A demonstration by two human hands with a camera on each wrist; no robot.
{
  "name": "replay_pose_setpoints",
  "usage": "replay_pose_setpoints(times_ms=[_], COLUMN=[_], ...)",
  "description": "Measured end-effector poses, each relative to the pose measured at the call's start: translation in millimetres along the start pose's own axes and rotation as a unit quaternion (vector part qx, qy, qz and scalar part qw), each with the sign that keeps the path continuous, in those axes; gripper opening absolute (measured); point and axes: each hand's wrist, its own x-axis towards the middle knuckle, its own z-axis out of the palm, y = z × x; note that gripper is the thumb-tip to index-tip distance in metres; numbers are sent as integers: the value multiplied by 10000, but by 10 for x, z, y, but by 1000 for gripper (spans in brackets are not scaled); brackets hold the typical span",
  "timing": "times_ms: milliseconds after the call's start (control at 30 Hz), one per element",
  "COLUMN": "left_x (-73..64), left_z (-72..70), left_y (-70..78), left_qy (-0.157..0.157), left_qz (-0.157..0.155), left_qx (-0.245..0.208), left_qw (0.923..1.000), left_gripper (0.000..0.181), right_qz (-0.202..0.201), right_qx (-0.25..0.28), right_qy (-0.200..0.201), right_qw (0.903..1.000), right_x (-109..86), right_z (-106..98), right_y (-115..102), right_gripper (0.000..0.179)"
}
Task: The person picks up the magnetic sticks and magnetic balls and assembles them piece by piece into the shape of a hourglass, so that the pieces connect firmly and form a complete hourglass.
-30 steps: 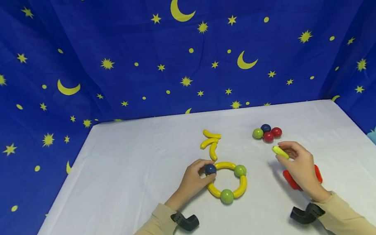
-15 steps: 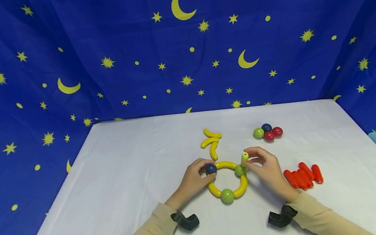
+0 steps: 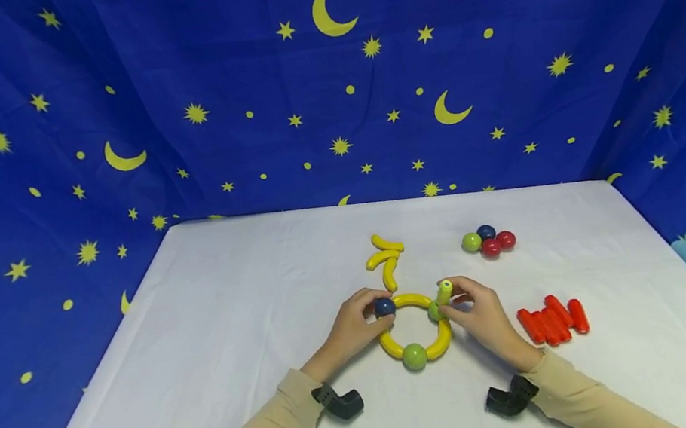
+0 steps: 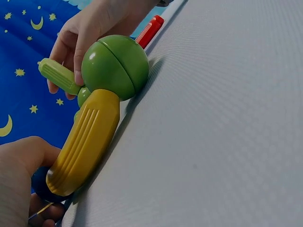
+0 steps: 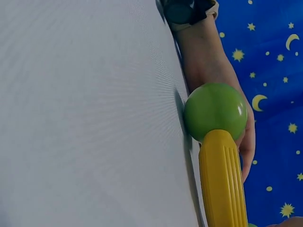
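A ring of curved yellow rods (image 3: 438, 344) joined by balls lies on the white table. My left hand (image 3: 357, 325) grips the dark blue ball (image 3: 384, 307) at the ring's upper left. My right hand (image 3: 479, 312) pinches a short light-green rod (image 3: 444, 292), which stands tilted upright with its lower end at the green ball (image 3: 434, 312) on the ring's right. Another green ball (image 4: 115, 67) sits at the near side of the ring, joined to a yellow rod (image 4: 85, 142) in the left wrist view. The right wrist view shows the near green ball (image 5: 215, 112) large, hiding part of the left hand.
Three loose curved yellow rods (image 3: 382, 260) lie beyond the ring. To the back right is a cluster of red balls (image 3: 490, 247), a blue ball (image 3: 486, 231) and a green ball (image 3: 471, 242). Several red rods (image 3: 548, 324) lie right of my right hand. A starry blue cloth (image 3: 266, 90) hangs behind.
My right hand has carried the light-green rod left from above the red rods to the ring's right green ball, tilting it upright. My left hand has stayed on the blue ball.
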Motion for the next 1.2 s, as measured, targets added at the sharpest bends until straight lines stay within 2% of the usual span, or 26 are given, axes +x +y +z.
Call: replay_pose_setpoints(times_ms=[133, 233, 367, 500, 633, 733, 833, 933, 1033, 1200], left_x=[0, 5, 18, 23, 16, 9, 5, 8, 6, -7], left_z=[0, 4, 22, 32, 16, 4, -3, 4, 12, 8], left_y=[19, 39, 52, 26, 6, -3, -6, -11, -13, -6], left_qy=[31, 41, 18, 17, 54, 63, 47, 43, 16, 0], left_qz=[-38, -15, 85, 100, -7, -46, -42, -31, -19, 6], left_qx=[17, -2, -46, 22, 28, -6, 5, 6, -6, -5], left_qw=[10000, 10000, 10000, 9999, 10000, 10000, 10000, 10000, 10000, 10000], left_gripper=[33, 32, 33, 33, 33, 33, 33, 33, 34, 34], right_qz=[-84, -178, -347, -411, -70, 385, 816, 1093, 1241, 1404], right_qx=[-216, -234, -433, -791, -1154, -1501, -1850, -2210, -2439, -2485], right_qy=[-64, 92, 599, 1312, 2002, 2275, 2282, 2089, 1863, 1684], right_qw=[9997, 9995, 9967, 9873, 9729, 9614, 9524, 9463, 9436, 9435], right_x=[-3, -18, -96, -235, -383, -493, -584, -655, -703, -706], right_z=[-16, -80, -265, -518, -767, -936, -1065, -1137, -1169, -1201], right_y=[13, 11, 52, 168, 310, 379, 411, 450, 502, 549], right_gripper=[38, 37, 30, 24, 23, 22, 22, 23, 27, 29])
